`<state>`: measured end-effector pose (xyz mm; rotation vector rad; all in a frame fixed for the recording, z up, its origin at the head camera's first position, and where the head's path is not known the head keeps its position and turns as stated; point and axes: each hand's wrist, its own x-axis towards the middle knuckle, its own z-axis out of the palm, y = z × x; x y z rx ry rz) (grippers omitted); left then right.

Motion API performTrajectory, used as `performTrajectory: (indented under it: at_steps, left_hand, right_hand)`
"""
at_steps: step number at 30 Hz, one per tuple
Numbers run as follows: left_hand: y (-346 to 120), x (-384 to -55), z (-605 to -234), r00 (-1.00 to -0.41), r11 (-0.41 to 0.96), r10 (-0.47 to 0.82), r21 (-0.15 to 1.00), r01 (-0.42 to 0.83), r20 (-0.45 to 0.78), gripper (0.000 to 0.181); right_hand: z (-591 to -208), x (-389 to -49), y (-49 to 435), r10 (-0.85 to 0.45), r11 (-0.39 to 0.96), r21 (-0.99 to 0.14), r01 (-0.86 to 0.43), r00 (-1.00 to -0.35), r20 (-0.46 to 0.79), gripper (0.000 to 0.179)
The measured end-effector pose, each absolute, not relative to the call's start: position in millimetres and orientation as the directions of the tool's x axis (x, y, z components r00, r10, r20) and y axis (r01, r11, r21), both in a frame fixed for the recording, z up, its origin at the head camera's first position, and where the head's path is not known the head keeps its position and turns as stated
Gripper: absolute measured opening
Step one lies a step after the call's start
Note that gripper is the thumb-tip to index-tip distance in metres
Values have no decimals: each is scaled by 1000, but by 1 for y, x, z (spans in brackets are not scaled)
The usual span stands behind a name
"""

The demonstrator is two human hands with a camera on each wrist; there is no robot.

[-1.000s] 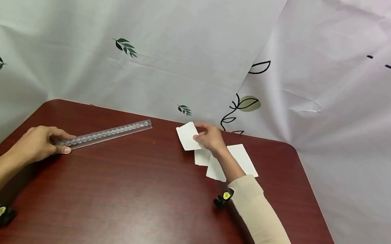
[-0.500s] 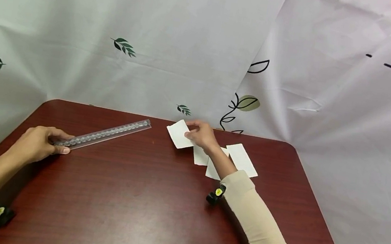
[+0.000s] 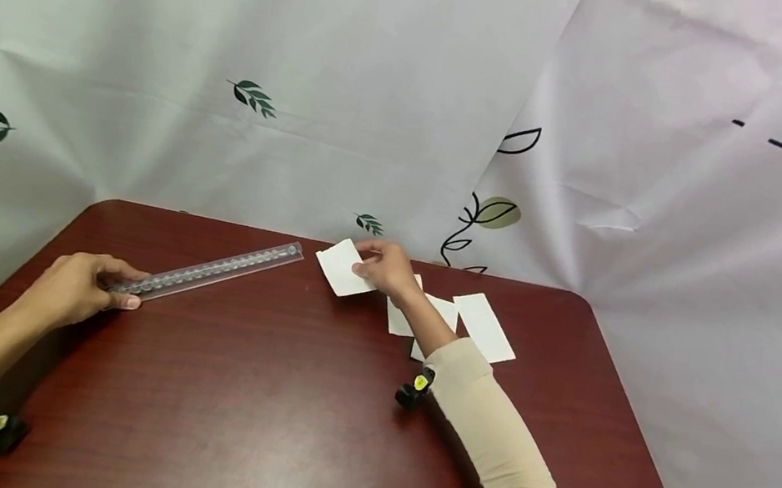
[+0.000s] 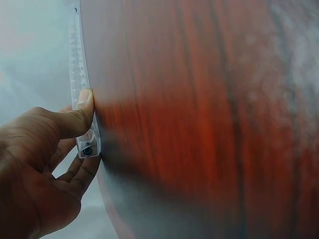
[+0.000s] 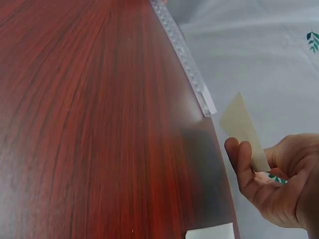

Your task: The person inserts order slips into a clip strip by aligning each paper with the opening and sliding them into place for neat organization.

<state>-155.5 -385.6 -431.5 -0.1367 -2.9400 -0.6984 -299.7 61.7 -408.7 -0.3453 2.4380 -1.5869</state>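
Note:
At the table's left side, my left hand [image 3: 77, 286] pinches the near end of a long clear plastic strip [image 3: 220, 271], ruler-shaped, with a row of round shapes along it. In the left wrist view, the thumb lies on the face of the strip [image 4: 78, 59], fingers behind it. Toward the back edge, my right hand [image 3: 390, 269] holds a small white paper card [image 3: 340, 268] between thumb and fingers. The card [image 5: 240, 122] is tilted up in the right wrist view. Behind my right forearm lie white papers [image 3: 485, 327], partly covered by it.
A dark red wooden table [image 3: 245, 408] spreads beneath both arms. White cloth with leaf prints [image 3: 387, 66] hangs along its back and sides. A small black camera [image 3: 413, 389] sits at the right wrist, another black camera [image 3: 1, 430] at the left.
My right hand has moved left with the white paper card, toward the strip's far end. More of the papers on the table now shows. The left hand and strip have stayed in place.

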Motion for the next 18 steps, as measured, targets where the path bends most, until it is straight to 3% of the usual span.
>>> performTrajectory:
  at_steps: [18]
  left_hand:
    - [-386, -155, -432, -987, 892, 64, 435, 122, 146, 43]
  right_hand:
    - [-414, -299, 31, -338, 446, -889, -100, -939, -63, 34]
